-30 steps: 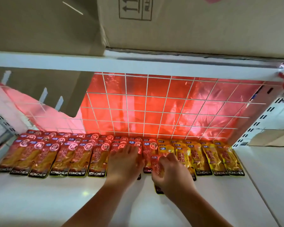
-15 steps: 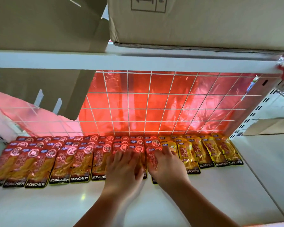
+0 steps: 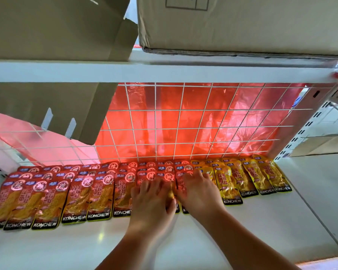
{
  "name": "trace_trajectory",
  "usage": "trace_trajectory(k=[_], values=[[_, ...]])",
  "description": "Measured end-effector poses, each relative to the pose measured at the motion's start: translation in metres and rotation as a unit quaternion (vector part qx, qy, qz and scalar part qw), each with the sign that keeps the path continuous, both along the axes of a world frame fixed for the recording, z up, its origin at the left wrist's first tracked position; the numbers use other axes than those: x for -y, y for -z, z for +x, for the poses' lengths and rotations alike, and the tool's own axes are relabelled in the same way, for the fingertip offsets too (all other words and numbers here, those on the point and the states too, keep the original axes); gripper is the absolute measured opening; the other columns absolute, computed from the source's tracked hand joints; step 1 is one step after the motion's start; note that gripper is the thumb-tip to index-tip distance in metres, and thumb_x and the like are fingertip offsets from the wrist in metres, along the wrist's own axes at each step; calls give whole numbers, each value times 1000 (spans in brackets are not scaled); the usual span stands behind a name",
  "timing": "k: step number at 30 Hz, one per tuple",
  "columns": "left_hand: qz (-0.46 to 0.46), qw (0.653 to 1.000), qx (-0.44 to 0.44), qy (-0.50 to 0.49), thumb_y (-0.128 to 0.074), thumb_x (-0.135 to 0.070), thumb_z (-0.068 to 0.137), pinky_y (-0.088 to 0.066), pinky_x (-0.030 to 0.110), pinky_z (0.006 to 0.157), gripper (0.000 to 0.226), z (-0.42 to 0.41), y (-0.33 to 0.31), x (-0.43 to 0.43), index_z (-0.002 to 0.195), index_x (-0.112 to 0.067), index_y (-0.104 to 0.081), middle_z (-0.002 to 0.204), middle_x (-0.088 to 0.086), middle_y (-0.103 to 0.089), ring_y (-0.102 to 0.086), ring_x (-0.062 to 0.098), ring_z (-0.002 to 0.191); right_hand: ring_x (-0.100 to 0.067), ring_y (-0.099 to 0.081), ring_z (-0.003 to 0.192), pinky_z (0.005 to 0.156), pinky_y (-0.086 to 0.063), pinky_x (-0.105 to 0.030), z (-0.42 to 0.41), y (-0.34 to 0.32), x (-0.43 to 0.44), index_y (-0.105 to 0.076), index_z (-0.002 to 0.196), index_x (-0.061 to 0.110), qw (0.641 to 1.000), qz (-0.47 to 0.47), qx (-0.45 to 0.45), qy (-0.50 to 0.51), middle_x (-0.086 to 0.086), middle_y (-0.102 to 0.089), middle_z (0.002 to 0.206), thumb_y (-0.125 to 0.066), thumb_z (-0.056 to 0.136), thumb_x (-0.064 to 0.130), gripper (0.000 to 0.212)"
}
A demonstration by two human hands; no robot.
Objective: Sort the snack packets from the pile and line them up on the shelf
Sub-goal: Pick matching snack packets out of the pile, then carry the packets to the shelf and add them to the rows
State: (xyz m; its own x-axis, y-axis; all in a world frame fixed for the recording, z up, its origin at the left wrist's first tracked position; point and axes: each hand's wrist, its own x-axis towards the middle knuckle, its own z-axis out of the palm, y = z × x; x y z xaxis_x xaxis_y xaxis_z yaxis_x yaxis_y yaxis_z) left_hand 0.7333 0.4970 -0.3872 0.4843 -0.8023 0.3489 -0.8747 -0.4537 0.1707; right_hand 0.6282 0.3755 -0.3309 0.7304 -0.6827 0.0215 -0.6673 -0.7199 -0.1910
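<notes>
Snack packets (image 3: 123,191) lie flat in an overlapping, shingled row along the back of the white shelf (image 3: 261,230), tops against the wire grid (image 3: 183,123): red packets (image 3: 47,197) at left and middle, yellow packets (image 3: 250,176) at right. No loose pile in view. My left hand (image 3: 150,203) is palm down, fingers spread and roughly straight, pressing on the red packets mid-row; it is motion-blurred, so finger detail is weak. My right hand (image 3: 199,191) sits just beside it, palm down, fingers stretched over the packet at the red/yellow border; nothing gripped that I can see, cannot tell whether a thumb hooks under an edge. Handling, my guess: thin glossy film pouches, light, floppy, slippery on each other and on the smooth shelf, so they slide and fan out easily. Not fragile, contents probably soft. Best nudged with flat fingers to square up the bottom edges; to lift one, pinch the flat sealed bottom strip or a side seam, not the bulged middle. Light pressure only, since neighbours shift with it.
</notes>
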Motion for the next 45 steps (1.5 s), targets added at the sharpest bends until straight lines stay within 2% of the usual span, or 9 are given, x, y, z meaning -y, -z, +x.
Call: trace_trajectory(k=[6,10,14,24,28,34,37,40,45], values=[[-14,1000,15,5,-67,-50,79,-37,45,84,45,1,4,-1,119,-28,-67,120,-5,-61,-51,29,104,-27,-53,110,77,-56,-39,-9,-6,4,-63,118,30,998,-18,43,-44,4,-59,119,-60,86,45,36],[-5,1000,11,6,-59,-53,82,-40,46,83,45,2,4,-1,120,-29,-64,120,-5,-59,-49,28,105,-24,-37,129,101,-49,-41,-23,-3,13,-45,146,37,995,-3,-24,-96,11,-46,145,-70,79,55,73],[0,1000,14,7,-58,-55,84,-42,47,84,46,2,4,-1,122,-29,-64,122,-7,-58,-48,26,107,-25,-30,137,108,-42,-43,-32,-3,15,-34,151,39,994,3,-50,-97,14,-36,154,-75,77,55,85],[1,1000,10,7,-56,-56,86,-44,49,86,47,2,2,-2,125,-30,-62,123,-8,-56,-48,26,109,-28,-35,135,107,-42,-46,-33,7,16,-42,147,37,996,-3,-23,-87,11,-41,151,-78,76,54,82],[-14,1000,3,10,-53,-55,86,-43,49,87,48,0,0,-2,126,-31,-62,126,-7,-57,-47,27,110,-23,-35,131,108,-42,-42,-34,4,13,-37,150,36,997,11,1,-78,11,-39,152,-75,80,53,81],[-11,1000,-3,9,-49,-58,87,-43,59,97,56,-2,-5,-5,135,-32,-61,131,-1,-60,-52,31,120,-21,-39,128,108,-41,-39,-38,-12,8,-43,149,31,996,3,58,-70,9,-45,145,-67,87,53,70],[-45,999,-9,15,-53,-56,87,-45,57,98,55,-6,-22,-3,135,-33,-60,130,-1,-61,-52,31,119,-21,-46,123,104,-45,-40,-40,-27,10,-51,142,29,993,-18,92,-72,8,-53,138,-66,87,50,61],[-98,995,-5,34,-59,-52,87,-46,50,94,50,-12,-54,10,132,-30,-63,126,0,-63,-56,31,114,-23,-54,111,91,-50,-38,-43,-50,15,-56,131,27,989,-34,128,-73,6,-59,125,-70,84,42,52],[-160,981,26,102,-61,-48,88,-44,49,96,51,-23,-115,36,132,-23,-65,129,3,-62,-57,29,117,-27,-55,117,97,-48,-39,-57,-97,32,-58,136,21,980,-84,164,-71,1,-59,134,-72,85,36,56]])
